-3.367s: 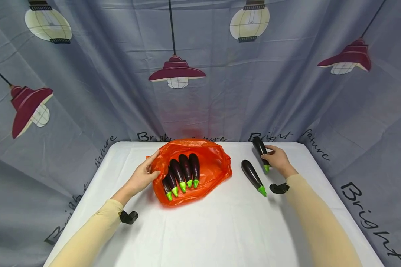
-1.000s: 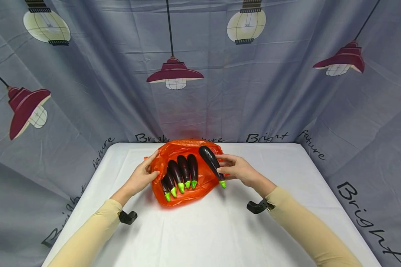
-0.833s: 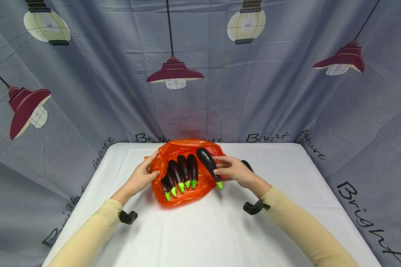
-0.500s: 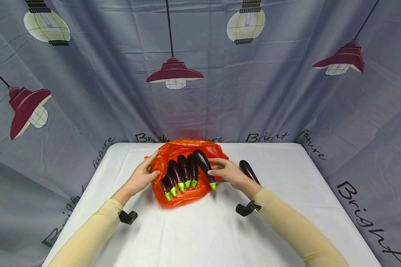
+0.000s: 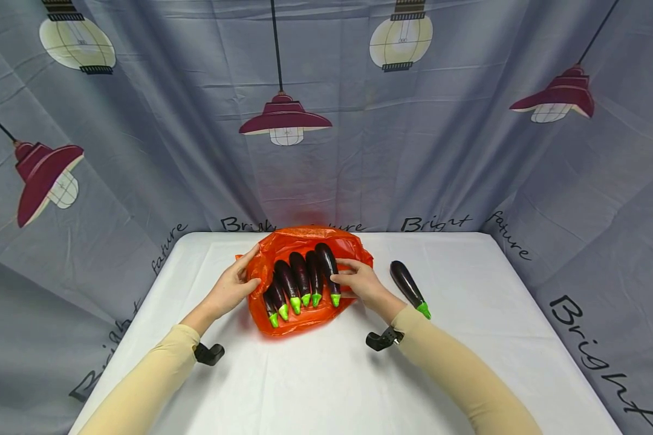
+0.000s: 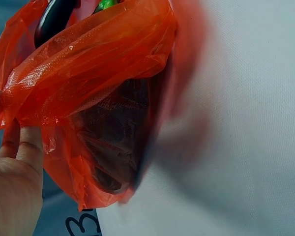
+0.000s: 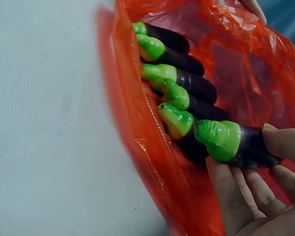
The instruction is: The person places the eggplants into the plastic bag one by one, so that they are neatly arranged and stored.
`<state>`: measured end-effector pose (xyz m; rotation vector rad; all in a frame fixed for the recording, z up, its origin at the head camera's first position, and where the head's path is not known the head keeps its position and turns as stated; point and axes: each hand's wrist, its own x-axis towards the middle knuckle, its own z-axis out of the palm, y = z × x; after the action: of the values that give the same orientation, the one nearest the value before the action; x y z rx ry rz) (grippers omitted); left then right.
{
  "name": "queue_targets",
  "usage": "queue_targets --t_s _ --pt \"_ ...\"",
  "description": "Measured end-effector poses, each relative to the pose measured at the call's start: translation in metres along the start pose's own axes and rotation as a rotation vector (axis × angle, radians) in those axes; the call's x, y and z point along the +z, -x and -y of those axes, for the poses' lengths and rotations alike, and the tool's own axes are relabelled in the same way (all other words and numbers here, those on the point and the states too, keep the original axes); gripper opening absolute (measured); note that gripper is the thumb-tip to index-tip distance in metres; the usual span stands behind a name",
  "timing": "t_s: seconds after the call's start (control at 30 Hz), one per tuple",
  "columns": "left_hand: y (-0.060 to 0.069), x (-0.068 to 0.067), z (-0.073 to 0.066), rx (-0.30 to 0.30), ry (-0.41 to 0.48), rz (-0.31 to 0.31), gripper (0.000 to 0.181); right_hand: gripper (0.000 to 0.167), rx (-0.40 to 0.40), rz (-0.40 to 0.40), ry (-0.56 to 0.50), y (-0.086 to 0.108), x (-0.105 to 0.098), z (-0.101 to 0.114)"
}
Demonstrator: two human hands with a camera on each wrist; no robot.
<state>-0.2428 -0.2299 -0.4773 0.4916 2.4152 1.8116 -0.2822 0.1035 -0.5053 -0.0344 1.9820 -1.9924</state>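
Note:
An orange-red plastic bag (image 5: pixel 354 249) lies with its mouth open on the table, several dark eggplants (image 5: pixel 286 279) with green caps side by side inside. My left hand (image 5: pixel 228 293) grips the bag's left edge; in the left wrist view its fingers (image 6: pixel 29 145) are partly behind the film. At the bag's right, my right hand (image 5: pixel 363 285) pinches another eggplant (image 5: pixel 326 266) between thumb and fingers, inside the mouth beside the row. The right wrist view shows its green cap (image 7: pixel 221 140) just right of the others. One more eggplant (image 5: pixel 407 281) lies on the table, right of the bag.
The white-covered table (image 5: pixel 315 386) runs up to a grey curtain (image 5: pixel 326 187) printed with lamps and lettering. A black wrist camera (image 5: pixel 382 339) sits at the right wrist, another wrist camera (image 5: pixel 209 354) at the left.
My right hand has picked up an eggplant from the table's right side and carried it left into the bag, lowering it next to the row. The left hand stays on the bag edge.

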Motion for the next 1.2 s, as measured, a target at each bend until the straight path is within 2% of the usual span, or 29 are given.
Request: queue_targets --t_s 0.33,0.67,1.2 --pt "0.000 0.000 -0.001 -0.005 -0.004 0.002 0.080 0.057 0.014 -0.094 0.034 -0.006 0.009 -0.007" --pt "0.000 0.001 -0.002 -0.003 0.015 0.005 0.080 0.058 0.028 -0.134 0.017 -0.013 0.016 -0.010" --pt "-0.001 -0.001 0.000 0.005 0.014 0.009 0.080 0.059 0.040 -0.191 0.067 -0.019 0.018 -0.015"
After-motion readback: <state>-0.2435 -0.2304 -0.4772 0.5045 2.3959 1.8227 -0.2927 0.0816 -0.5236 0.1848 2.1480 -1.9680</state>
